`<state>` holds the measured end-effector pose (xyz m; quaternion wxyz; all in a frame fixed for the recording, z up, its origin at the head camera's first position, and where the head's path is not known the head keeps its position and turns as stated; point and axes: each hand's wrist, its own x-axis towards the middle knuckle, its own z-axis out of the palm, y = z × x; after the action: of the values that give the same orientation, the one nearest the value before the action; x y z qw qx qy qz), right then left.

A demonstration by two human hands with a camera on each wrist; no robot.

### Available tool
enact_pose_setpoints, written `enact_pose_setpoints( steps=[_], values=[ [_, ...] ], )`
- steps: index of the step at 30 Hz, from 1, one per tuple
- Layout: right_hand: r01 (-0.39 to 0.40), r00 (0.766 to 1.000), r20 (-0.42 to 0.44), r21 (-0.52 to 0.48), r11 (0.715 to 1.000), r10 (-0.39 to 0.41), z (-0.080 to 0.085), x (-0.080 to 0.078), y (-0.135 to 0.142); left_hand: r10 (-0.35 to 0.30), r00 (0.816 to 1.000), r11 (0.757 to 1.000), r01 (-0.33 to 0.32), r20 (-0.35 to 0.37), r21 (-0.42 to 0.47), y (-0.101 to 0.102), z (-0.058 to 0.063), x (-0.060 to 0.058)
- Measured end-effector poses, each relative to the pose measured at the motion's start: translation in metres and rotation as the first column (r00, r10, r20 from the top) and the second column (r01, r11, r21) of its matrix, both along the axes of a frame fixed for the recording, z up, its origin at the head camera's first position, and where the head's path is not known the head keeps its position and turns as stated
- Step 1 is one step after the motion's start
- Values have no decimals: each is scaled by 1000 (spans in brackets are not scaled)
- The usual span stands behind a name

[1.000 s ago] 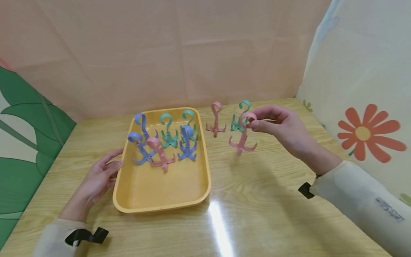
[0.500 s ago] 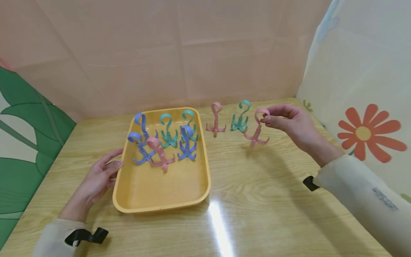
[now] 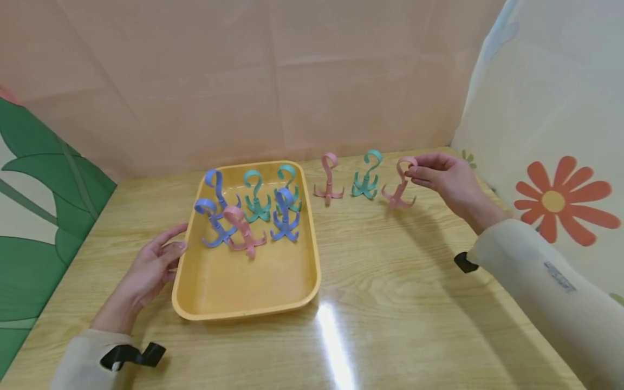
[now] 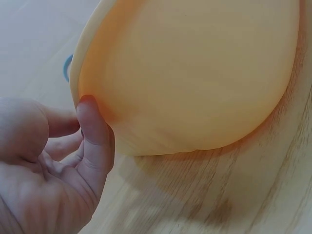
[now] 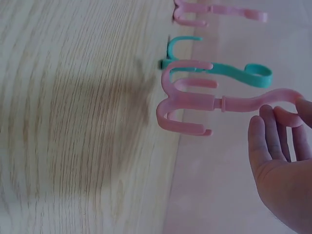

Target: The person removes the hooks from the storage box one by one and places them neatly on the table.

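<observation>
In the head view, my right hand (image 3: pixel 453 181) pinches the curled top of a pink four-prong hook hanger (image 3: pixel 401 188), its prongs down over the table right of the tray. The right wrist view shows this pink hook hanger (image 5: pixel 195 101) with fingers at its curved end. Just left of it stand a teal hook hanger (image 3: pixel 365 181) and another pink hook hanger (image 3: pixel 329 181). My left hand (image 3: pixel 151 268) holds the left rim of the yellow tray (image 3: pixel 244 314); in the left wrist view its fingertips (image 4: pixel 90 109) press the tray wall.
Inside the tray, toward its back, stand several hook hangers: blue (image 3: pixel 285 219), teal (image 3: pixel 255 203) and a pink one (image 3: pixel 246 235). A pink cloth (image 3: pixel 292 81) rises behind the wooden table (image 3: pixel 380 303). A flowered sheet (image 3: pixel 551 135) borders the right side.
My right hand has carried the pink hook hanger rightward and back, from in front of the teal one to its right side. The left hand and tray stay in place.
</observation>
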<state>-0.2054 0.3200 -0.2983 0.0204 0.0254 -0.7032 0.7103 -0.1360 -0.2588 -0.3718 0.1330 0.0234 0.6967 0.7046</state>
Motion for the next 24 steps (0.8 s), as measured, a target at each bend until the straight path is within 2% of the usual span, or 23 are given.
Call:
enact_pose_setpoints(
  steps=[11,24],
  values=[
    [54,998,18,-20,998,-54,-8,-25,3,0,1000,1000,0,10,12,0,1,-1],
    [96,995,29,-14,995,-96,-14,-38,-3,2,1000,1000,-2,6,28,1,0,-2]
  ],
)
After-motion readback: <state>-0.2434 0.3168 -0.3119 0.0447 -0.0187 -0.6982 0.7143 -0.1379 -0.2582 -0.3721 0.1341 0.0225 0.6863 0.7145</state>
